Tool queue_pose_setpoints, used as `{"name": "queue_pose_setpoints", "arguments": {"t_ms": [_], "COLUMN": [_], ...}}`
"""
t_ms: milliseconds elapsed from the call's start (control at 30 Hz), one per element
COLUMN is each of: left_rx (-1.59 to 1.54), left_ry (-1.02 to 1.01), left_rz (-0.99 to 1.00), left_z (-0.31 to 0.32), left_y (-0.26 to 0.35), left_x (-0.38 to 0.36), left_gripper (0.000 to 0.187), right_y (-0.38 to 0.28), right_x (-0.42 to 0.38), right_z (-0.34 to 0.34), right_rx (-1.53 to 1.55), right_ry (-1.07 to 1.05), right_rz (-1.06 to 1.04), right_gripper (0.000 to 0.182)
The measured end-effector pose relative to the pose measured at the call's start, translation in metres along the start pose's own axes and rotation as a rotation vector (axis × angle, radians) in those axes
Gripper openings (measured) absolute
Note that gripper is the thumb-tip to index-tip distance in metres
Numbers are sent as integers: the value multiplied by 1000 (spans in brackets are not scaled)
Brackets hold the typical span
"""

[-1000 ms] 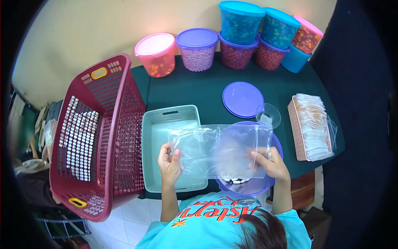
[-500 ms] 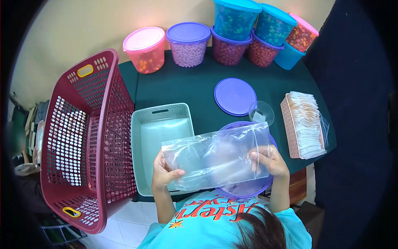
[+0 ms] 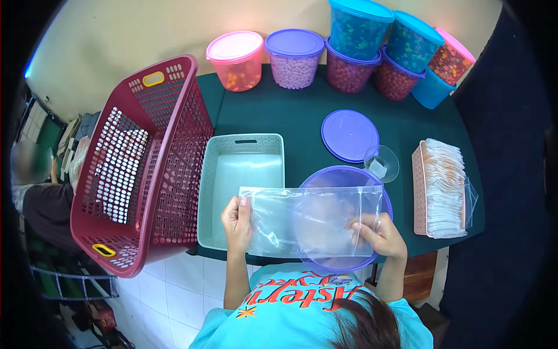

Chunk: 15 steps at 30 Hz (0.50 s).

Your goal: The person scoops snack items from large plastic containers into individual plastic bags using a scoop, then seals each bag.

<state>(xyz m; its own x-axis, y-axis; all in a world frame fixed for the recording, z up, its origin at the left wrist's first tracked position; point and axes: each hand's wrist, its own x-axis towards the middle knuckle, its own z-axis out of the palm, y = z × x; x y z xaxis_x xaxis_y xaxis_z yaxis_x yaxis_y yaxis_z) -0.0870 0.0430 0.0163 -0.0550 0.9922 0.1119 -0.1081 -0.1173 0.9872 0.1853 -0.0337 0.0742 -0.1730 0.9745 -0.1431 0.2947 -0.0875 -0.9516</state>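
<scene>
A clear plastic zip bag is stretched out flat and nearly level between my two hands. My left hand is closed on its left end, with the thumb on top near the upper corner. At the other end, my right hand pinches the bag close to its zip strip. Under the bag's right half is a round purple tub; its contents are blurred by the plastic. Behind the tub lie a round purple lid and a clear shallow dish with a small white piece in it.
Left of the tub stands a pale green basket, beside a large maroon laundry basket. A pink basket packed with white packets is at the right. Lidded tubs of colourful pieces line the back. Another person is at far left.
The bag has turned from tilted to almost level. My left thumb has moved up to its top corner. The whole view has shifted, with the table things appearing further right.
</scene>
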Motion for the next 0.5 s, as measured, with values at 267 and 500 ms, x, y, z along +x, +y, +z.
{"name": "queue_pose_setpoints", "arguments": {"t_ms": [267,500], "left_rx": [63,791], "left_ry": [41,-474], "left_rz": [-138,606], "left_z": [2,78], "left_y": [8,75], "left_x": [-6,-33], "left_gripper": [22,124], "right_y": [5,-10], "right_x": [3,4], "right_z": [-6,-3], "right_rx": [155,-24], "right_ry": [7,-23], "right_rz": [1,8], "right_gripper": [20,14]}}
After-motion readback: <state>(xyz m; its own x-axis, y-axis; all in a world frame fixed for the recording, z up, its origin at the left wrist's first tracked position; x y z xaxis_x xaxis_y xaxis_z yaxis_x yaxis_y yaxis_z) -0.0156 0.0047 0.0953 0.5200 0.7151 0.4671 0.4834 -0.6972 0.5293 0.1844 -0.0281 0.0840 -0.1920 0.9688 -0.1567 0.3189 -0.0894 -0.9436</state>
